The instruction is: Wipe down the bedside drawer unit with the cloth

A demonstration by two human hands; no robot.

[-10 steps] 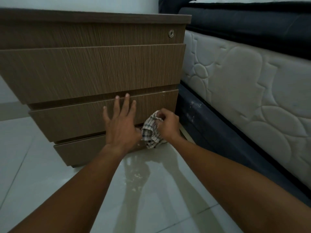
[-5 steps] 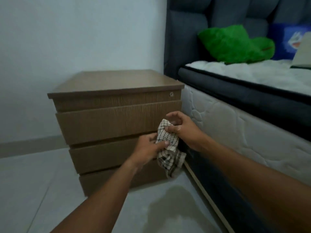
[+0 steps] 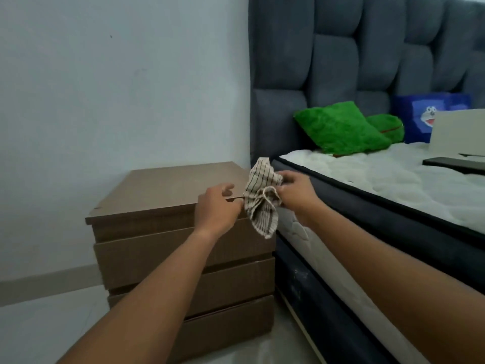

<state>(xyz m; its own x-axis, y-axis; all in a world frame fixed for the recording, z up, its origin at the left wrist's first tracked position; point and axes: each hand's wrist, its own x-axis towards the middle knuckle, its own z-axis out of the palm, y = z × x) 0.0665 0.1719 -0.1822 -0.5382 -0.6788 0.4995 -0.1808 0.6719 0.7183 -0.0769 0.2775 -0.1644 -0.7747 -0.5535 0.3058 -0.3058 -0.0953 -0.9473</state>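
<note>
Right hand is closed on a bunched, checked cloth, pinching it at its upper folds. Left hand sits just beside the cloth's left edge with fingers curled narrow; whether it actually grips the fabric cannot be told, as the contact point is hidden. The cloth hangs free in the air, above the front right corner of the bedside drawer unit and touching no surface of it. It appears light, soft and limp: the lower part droops in loose folds, so it will not hold a shape and is best gathered into a flat pad under the palm before wiping. The unit stands on the floor against the wall, hard beside the mattress and the padded headboard. Its top panel is bare. A green cushion lies on the bed, well apart.
</note>
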